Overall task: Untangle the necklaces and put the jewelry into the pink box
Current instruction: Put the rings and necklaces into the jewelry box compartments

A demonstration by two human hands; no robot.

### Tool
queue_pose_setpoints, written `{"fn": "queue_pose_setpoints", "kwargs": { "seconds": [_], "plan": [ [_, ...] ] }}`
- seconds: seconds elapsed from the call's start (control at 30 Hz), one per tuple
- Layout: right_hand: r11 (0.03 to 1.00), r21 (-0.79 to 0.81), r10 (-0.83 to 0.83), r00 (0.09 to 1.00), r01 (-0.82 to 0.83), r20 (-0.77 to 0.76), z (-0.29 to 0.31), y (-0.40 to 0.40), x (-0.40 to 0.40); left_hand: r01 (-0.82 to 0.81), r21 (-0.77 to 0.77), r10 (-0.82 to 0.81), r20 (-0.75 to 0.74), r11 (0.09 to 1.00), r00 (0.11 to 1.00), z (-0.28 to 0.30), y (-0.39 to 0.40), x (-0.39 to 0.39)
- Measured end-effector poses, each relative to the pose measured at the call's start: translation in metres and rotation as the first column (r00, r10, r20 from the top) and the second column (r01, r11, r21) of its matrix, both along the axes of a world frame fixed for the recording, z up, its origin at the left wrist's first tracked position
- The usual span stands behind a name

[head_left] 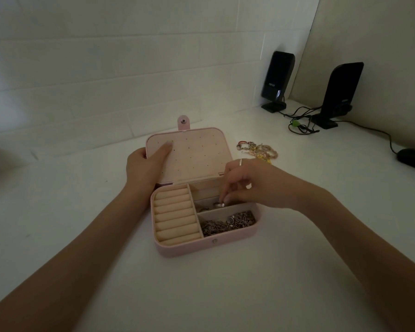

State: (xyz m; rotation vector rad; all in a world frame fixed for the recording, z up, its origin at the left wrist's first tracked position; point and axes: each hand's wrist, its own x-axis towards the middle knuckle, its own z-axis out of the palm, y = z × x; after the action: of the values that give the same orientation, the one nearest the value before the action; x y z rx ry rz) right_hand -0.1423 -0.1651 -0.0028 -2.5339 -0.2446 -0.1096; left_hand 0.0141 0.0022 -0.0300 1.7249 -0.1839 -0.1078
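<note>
Fingers [222,196] of the right hand [249,185] pinch a silver ring [219,204] over the pink box [189,248] at frame centre; the left hand [146,164] grips its open lid [194,152]

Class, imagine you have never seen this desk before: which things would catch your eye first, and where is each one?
The open pink box at the middle of the white desk, its nearest compartment heaped with silver chains. The left hand holds the lid while the right hand pinches a small silver piece over the middle compartment. Colourful beaded jewelry lies behind it.
</note>
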Motion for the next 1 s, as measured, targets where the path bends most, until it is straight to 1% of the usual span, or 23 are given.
{"fn": "queue_pose_setpoints", "kwargs": {
  "seconds": [0.07, 0.1, 0.17, 0.23, 0.3, 0.33, 0.37, 0.4, 0.5, 0.57, 0.67, 0.73, 0.77, 0.83, 0.87, 0.93, 1.0],
  "plan": [
    [0.999, -0.04, -0.018, 1.0, 0.019, 0.008, -0.002, -0.002, 0.001, -0.004, 0.007, 0.004, -0.001, 1.0, 1.0, 0.0, 0.0, 0.001],
    [1.0, -0.025, -0.018, 1.0, 0.018, 0.005, -0.002, -0.002, 0.0, -0.006, 0.01, 0.006, 0.001, 1.0, 1.0, 0.0, 0.0, 0.0],
    [0.998, 0.061, -0.036, 0.999, 0.034, 0.034, 0.003, -0.002, -0.001, -0.004, 0.017, 0.004, 0.003, 1.0, 1.0, 0.0, 0.0, 0.0],
    [0.982, 0.131, -0.158, 0.976, 0.139, 0.147, 0.009, -0.01, -0.001, -0.003, 0.019, 0.003, 0.003, 1.0, 1.0, 0.0, 0.0, 0.0],
    [0.937, 0.129, -0.348, 0.891, 0.324, 0.29, 0.007, -0.029, 0.001, -0.005, 0.022, 0.005, 0.009, 1.0, 1.0, -0.001, 0.0, 0.001],
    [0.902, 0.113, -0.43, 0.84, 0.417, 0.33, 0.003, -0.038, 0.002, -0.005, 0.022, 0.005, 0.01, 1.0, 1.0, -0.001, 0.0, 0.001],
    [0.861, 0.093, -0.5, 0.798, 0.5, 0.337, -0.003, -0.047, 0.003, -0.006, 0.02, 0.006, 0.011, 1.0, 1.0, -0.001, 0.0, 0.001],
    [0.822, 0.075, -0.557, 0.771, 0.564, 0.309, -0.01, -0.054, 0.003, -0.009, 0.019, 0.008, 0.014, 1.0, 1.0, -0.001, -0.001, 0.001],
    [0.749, 0.099, -0.662, 0.737, 0.655, 0.138, -0.028, -0.071, 0.005, -0.01, 0.021, 0.01, 0.023, 1.0, 1.0, -0.001, -0.001, 0.0],
    [0.739, 0.104, -0.673, 0.734, 0.665, 0.09, -0.035, -0.08, 0.011, -0.009, 0.023, 0.009, 0.026, 1.0, 1.0, -0.001, -0.001, 0.0],
    [0.777, 0.026, -0.628, 0.772, 0.629, 0.102, -0.044, -0.085, 0.024, -0.007, 0.016, 0.007, 0.016, 1.0, 1.0, -0.001, -0.001, 0.0],
    [0.799, -0.024, -0.593, 0.793, 0.601, 0.137, -0.049, -0.085, 0.029, -0.009, 0.018, 0.008, 0.015, 1.0, 1.0, -0.001, -0.001, 0.0],
    [0.799, -0.014, -0.59, 0.788, 0.601, 0.172, -0.049, -0.084, 0.028, -0.009, 0.016, 0.009, 0.016, 1.0, 1.0, -0.001, -0.001, 0.0],
    [0.782, 0.063, -0.613, 0.749, 0.62, 0.251, -0.047, -0.085, 0.023, -0.007, 0.009, 0.006, 0.016, 1.0, 1.0, -0.001, -0.001, 0.0],
    [0.781, 0.064, -0.609, 0.734, 0.622, 0.3, -0.046, -0.086, 0.02, -0.004, 0.009, 0.004, 0.016, 1.0, 1.0, -0.001, -0.001, 0.0],
    [0.799, -0.038, -0.55, 0.754, 0.6, 0.359, -0.048, -0.088, 0.015, -0.007, 0.015, 0.006, 0.019, 1.0, 1.0, -0.001, -0.001, 0.0],
    [0.812, -0.078, -0.525, 0.782, 0.579, 0.336, -0.05, -0.089, 0.014, -0.009, 0.015, 0.008, 0.022, 1.0, 1.0, -0.002, -0.001, 0.001]
  ]
}}
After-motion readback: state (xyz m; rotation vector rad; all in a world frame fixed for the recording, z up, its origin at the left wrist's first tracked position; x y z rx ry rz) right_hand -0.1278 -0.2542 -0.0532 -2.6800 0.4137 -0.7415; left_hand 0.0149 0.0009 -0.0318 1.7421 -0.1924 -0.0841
